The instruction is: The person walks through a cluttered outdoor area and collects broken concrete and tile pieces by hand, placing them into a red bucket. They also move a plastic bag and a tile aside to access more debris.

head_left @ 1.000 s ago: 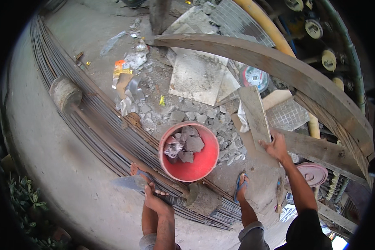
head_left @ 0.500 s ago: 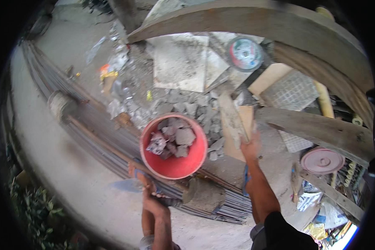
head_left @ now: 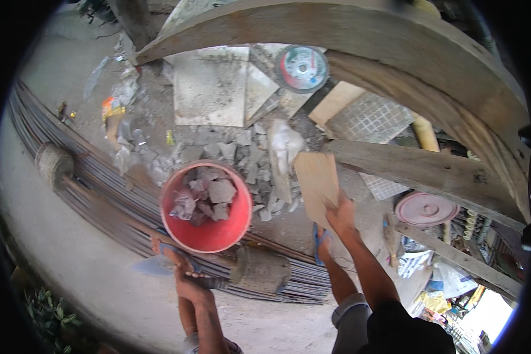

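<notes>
My right hand (head_left: 340,213) is closed on the near end of a flat tan tile piece (head_left: 316,182), right of the rubble. At the lower left, my left hand (head_left: 189,282) is closed round the dark handle of a trowel (head_left: 151,265). The trowel's grey-blue blade points left, beside my foot on the steel bars. Between my hands stands a red bucket (head_left: 236,223), partly filled with broken grey chunks (head_left: 222,192) and a crumpled plastic wrapper (head_left: 183,205). A whitish plastic piece (head_left: 286,141) lies on a grey strip just beyond the tan piece.
Long steel bars (head_left: 100,200) run diagonally under the bucket, with concrete lumps (head_left: 261,269) around them. Loose rubble (head_left: 242,154) and dusty tiles (head_left: 209,88) lie beyond. Thick wooden beams (head_left: 425,168) cross the right side, near a pink round lid (head_left: 427,208).
My right hand has moved off the grey strip and now grips the tan tile piece. The view has shifted, carrying the scene leftward. My left hand still holds the trowel.
</notes>
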Tool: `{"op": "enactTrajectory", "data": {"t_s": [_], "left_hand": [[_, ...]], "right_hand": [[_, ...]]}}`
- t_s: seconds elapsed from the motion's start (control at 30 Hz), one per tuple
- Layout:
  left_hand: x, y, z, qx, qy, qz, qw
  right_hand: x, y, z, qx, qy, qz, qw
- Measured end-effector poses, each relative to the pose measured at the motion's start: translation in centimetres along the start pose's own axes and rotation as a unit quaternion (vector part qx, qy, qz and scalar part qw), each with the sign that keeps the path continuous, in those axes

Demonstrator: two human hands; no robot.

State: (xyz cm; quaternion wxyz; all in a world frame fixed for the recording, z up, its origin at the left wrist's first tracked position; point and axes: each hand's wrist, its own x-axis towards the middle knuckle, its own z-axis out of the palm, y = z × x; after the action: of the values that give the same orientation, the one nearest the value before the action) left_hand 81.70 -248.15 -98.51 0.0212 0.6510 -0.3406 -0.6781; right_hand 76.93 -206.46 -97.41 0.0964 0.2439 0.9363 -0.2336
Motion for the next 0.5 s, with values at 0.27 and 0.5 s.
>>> {"op": "enactTrajectory", "data": {"t_s": [0.27,0.5], "left_hand": [[-0.2,-0.6,0.4,-0.003,-0.025,0.036,0.999],[-1.1,-3.2,0.4,0.044,0.038,0.079,0.995]], "right_hand": [[-4.0,15.4,-25.5,-0.085,-0.035,0.107,0.99],[9.3,25.6,-31.5,-0.161,0.051,-0.081,0.982]]}}
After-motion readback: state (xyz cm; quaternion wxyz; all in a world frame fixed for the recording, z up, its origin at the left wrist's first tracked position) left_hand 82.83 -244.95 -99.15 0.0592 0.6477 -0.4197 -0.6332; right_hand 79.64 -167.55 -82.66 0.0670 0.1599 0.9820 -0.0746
